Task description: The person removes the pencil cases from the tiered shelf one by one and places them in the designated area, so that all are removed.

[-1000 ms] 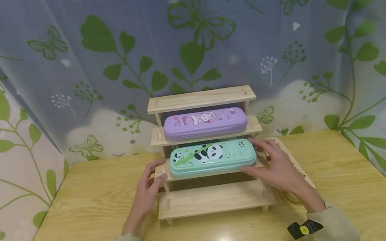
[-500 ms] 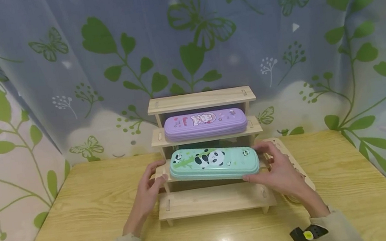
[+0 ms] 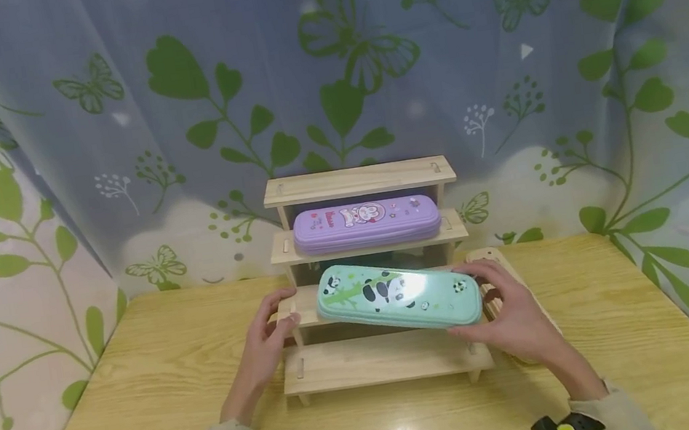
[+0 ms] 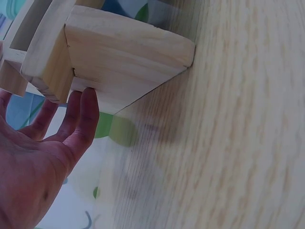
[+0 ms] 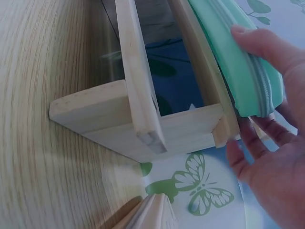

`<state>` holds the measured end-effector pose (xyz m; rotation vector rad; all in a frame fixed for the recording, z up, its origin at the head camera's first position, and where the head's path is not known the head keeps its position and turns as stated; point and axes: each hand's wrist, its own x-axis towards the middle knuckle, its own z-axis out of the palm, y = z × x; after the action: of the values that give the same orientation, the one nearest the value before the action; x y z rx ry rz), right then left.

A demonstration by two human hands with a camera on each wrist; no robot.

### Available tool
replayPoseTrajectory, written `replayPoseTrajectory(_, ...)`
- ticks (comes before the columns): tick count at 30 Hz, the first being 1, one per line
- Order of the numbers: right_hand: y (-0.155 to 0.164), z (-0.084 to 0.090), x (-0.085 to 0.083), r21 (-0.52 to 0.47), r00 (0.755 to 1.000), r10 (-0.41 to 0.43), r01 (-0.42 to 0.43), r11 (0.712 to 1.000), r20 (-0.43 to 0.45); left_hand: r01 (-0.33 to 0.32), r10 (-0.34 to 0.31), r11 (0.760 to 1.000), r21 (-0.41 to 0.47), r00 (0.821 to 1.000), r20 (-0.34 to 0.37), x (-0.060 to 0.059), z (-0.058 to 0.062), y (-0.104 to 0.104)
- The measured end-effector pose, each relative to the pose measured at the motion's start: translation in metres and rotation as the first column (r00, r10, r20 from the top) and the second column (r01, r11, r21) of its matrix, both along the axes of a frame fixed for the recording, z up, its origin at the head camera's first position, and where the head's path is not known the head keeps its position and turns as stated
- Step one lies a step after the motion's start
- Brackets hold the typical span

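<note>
Green panda case comes off the stepped rack

Right hand [image 3: 507, 317] fingers now grip the green case [image 3: 398, 294], swung toward 4 o'clock; left hand [image 3: 266, 343], fingers relaxed, steadies the rack [image 3: 381, 360].

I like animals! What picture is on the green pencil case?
Pandas with bamboo on the mint-green pencil case; the head view shows it best.

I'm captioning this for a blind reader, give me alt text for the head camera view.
A right hand grips one end of a mint-green panda pencil case, tilted over a stepped wooden rack on a table. The left hand holds the rack's left side; a purple pencil case lies on a higher step.
</note>
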<state>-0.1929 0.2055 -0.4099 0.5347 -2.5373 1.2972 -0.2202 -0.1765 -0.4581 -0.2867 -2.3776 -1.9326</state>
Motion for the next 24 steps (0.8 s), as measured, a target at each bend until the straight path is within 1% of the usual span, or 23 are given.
replayPoseTrajectory(4, 0.003, 0.004, 0.006, -0.047, 1.0, 0.018, -0.019, 0.999, -0.008, 0.01, -0.01, 1.0, 0.013, 1.0, -0.004, 0.001, 0.001, 0.001)
replayPoseTrajectory(8, 0.001, 0.019, 0.02, -0.084, 0.999, 0.032, -0.033, 0.996, -0.01, 0.009, -0.009, 1.0, 0.019, 1.0, 0.0, 0.002, 0.002, 0.001)
replayPoseTrajectory(10, 0.001, 0.023, 0.024, -0.084, 1.0, 0.029, -0.03, 0.996, -0.009, 0.01, -0.01, 1.0, 0.023, 1.0, 0.001, 0.002, 0.002, 0.001)
replayPoseTrajectory(12, 0.005, 0.019, 0.023, -0.087, 0.999, 0.031, -0.032, 0.996, -0.011, 0.015, -0.015, 1.0, 0.027, 1.0, -0.002, 0.003, 0.002, 0.001)
replayPoseTrajectory(17, 0.019, 0.002, 0.018, -0.095, 0.999, 0.037, -0.039, 0.995, -0.021, 0.019, -0.018, 1.0, 0.021, 1.0, -0.017, 0.003, 0.002, 0.001)
replayPoseTrajectory(21, 0.026, -0.001, 0.019, -0.094, 0.999, 0.043, -0.045, 0.995, -0.027, 0.011, -0.011, 1.0, 0.016, 1.0, -0.015, 0.003, 0.002, 0.001)
replayPoseTrajectory(24, 0.032, -0.001, 0.021, -0.136, 0.997, 0.079, -0.08, 0.988, -0.014, 0.007, -0.007, 1.0, 0.015, 1.0, -0.011, 0.003, 0.002, 0.001)
